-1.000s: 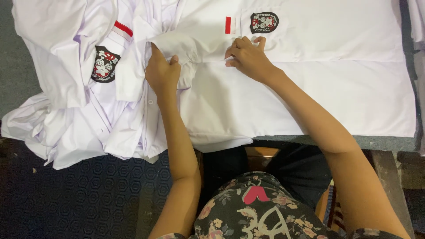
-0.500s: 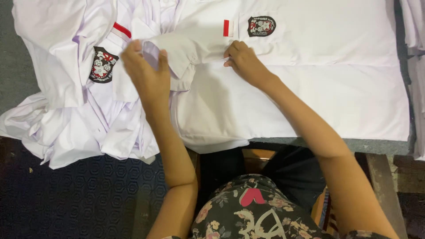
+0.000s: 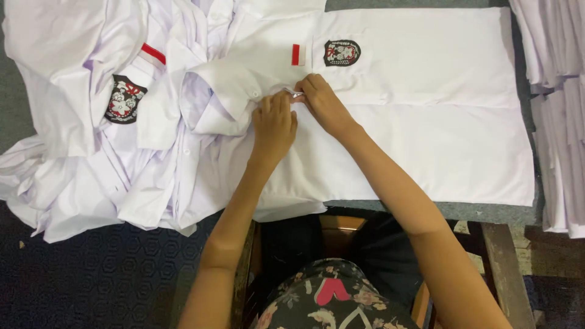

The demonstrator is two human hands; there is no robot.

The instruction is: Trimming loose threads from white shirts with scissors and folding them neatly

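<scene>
A folded white uniform shirt (image 3: 426, 109) lies flat before me, with a dark crest badge (image 3: 342, 52) and a small red-and-white patch (image 3: 297, 55) near its collar. My left hand (image 3: 274, 125) and my right hand (image 3: 323, 103) meet at the shirt's front, just below the collar. Both pinch the cloth around a small shiny thing (image 3: 297, 94), too small to tell what it is. The shirt's collar (image 3: 225, 91) curls up just left of my hands.
A loose heap of white shirts (image 3: 109, 140) with another crest badge (image 3: 124, 99) and a red stripe (image 3: 153, 53) lies at the left. A stack of folded white shirts (image 3: 557, 116) stands at the right edge. A wooden frame (image 3: 496, 262) and dark patterned floor (image 3: 91, 274) lie below.
My left hand has come from the left, where it lifted a flap of cloth, to meet my right hand at the shirt's front. The right hand has barely moved.
</scene>
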